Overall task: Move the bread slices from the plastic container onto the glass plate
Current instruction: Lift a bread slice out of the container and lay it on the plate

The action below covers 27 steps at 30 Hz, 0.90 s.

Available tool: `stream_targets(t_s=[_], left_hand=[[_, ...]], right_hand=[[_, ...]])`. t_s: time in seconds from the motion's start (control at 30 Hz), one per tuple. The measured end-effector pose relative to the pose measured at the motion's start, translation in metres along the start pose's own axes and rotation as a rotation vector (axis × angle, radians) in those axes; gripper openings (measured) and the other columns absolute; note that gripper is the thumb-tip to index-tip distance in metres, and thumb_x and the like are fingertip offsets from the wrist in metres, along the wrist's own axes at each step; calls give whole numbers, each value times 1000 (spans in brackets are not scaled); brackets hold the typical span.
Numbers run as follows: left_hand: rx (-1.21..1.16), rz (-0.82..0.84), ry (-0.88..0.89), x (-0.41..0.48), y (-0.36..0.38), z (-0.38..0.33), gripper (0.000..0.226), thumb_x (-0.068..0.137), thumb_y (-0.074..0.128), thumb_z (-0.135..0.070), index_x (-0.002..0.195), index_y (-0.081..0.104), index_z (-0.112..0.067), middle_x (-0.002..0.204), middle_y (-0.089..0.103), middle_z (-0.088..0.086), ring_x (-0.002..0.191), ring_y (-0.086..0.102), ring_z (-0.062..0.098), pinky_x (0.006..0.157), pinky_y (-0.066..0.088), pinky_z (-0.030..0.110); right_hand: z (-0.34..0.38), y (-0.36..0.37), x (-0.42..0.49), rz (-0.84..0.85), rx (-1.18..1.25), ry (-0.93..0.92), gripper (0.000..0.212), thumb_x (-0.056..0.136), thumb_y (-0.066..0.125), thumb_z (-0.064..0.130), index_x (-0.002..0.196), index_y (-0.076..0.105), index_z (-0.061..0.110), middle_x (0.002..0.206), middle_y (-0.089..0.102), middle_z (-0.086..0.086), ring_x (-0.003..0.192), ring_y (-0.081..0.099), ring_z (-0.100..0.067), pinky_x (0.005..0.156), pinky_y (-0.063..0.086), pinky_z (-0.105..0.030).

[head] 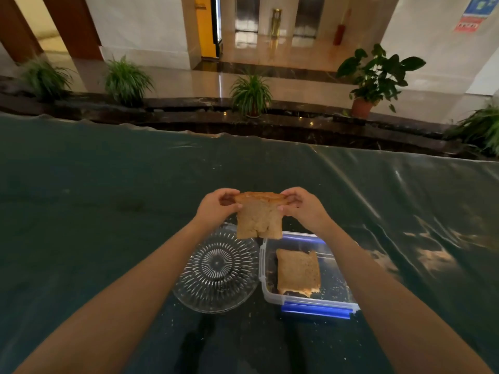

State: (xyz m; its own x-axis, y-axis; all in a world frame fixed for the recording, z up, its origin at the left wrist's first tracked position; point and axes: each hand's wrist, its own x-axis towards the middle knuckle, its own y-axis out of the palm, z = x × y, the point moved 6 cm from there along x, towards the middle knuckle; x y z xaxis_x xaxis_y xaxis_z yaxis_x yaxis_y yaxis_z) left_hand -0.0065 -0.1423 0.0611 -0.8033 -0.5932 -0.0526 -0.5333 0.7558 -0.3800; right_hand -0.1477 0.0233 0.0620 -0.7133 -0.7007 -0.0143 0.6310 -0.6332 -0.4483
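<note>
A brown bread slice (259, 215) hangs upright in the air, pinched at its top corners by my left hand (216, 209) and my right hand (303, 209). It hovers above the gap between the two dishes. Below on the left lies the patterned glass plate (216, 271), with nothing on it. To its right stands the clear plastic container (334, 287) with blue clips, and a second bread slice (298, 269) lies flat inside it.
The table is covered with a dark green shiny sheet (108, 211), dotted with crumbs near the dishes. Its far edge runs across the view. Beyond it are a dark stone ledge and several potted plants (251, 95).
</note>
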Motion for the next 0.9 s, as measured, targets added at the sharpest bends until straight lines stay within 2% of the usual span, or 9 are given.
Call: stream_targets(t_s=[0.17, 0.23, 0.3, 0.43, 0.53, 0.63, 0.7, 0.8, 0.9], left_hand=[[-71, -55, -100, -1, -36, 26, 41, 79, 70, -3, 119, 61, -2, 115, 66, 20, 102, 64, 26, 96, 52, 40], [-82, -66, -145, -5, -40, 38, 42, 79, 70, -3, 120, 60, 0, 116, 65, 23, 106, 63, 32, 98, 51, 46], [-92, -86, -206, -5, -48, 61, 43, 79, 69, -2, 121, 60, 1, 117, 65, 24, 103, 63, 30, 98, 50, 47], [-89, -50, -303, -10, -44, 87, 45, 81, 68, -4, 124, 57, 1, 117, 65, 23, 97, 63, 27, 96, 52, 47], [-64, -36, -365, -6, -43, 108, 44, 82, 68, -5, 124, 57, 2, 105, 66, 19, 90, 63, 27, 93, 53, 43], [-37, -12, -416, 0, -39, 123, 41, 83, 66, -5, 123, 58, 2, 99, 65, 15, 89, 62, 24, 91, 53, 40], [-22, -4, -447, 7, -37, 132, 37, 83, 65, -4, 119, 61, 2, 104, 68, 19, 90, 62, 24, 94, 53, 41], [31, 6, -475, 16, -34, 143, 32, 83, 61, -4, 113, 67, 1, 100, 70, 18, 88, 63, 24, 95, 53, 44], [82, 3, -482, 23, -32, 152, 31, 85, 58, -7, 114, 67, -1, 108, 71, 20, 97, 67, 30, 96, 52, 44]], right_hand=[[5, 45, 16, 90, 151, 76, 28, 77, 70, 3, 100, 57, 10, 86, 64, -1, 86, 63, -22, 80, 55, -40], [1, 60, 16, 115, 151, 124, 31, 78, 69, 4, 106, 56, 6, 94, 65, -7, 90, 63, -22, 79, 56, -38], [-5, 83, 22, 150, 139, 176, 35, 79, 68, 5, 112, 55, 1, 100, 62, -13, 92, 62, -23, 74, 56, -31], [-23, 105, 20, 179, 105, 261, 37, 82, 64, 1, 116, 51, -5, 97, 58, -14, 91, 59, -25, 70, 54, -29], [-39, 124, 23, 218, 50, 318, 36, 83, 62, 1, 117, 50, -6, 91, 58, -10, 90, 58, -24, 71, 54, -32], [-54, 138, 29, 216, -22, 354, 34, 84, 61, 3, 116, 50, -2, 104, 63, -18, 90, 60, -23, 66, 53, -26], [-64, 145, 34, 195, -74, 366, 31, 84, 61, 6, 113, 53, 0, 112, 63, -22, 96, 64, -30, 75, 57, -35], [-73, 154, 42, 166, -157, 362, 26, 84, 59, 8, 109, 57, 0, 111, 64, -23, 103, 63, -37, 89, 53, -50], [-77, 162, 48, 137, -245, 340, 26, 86, 54, 10, 110, 59, 3, 112, 64, -21, 101, 62, -35, 90, 52, -45]])
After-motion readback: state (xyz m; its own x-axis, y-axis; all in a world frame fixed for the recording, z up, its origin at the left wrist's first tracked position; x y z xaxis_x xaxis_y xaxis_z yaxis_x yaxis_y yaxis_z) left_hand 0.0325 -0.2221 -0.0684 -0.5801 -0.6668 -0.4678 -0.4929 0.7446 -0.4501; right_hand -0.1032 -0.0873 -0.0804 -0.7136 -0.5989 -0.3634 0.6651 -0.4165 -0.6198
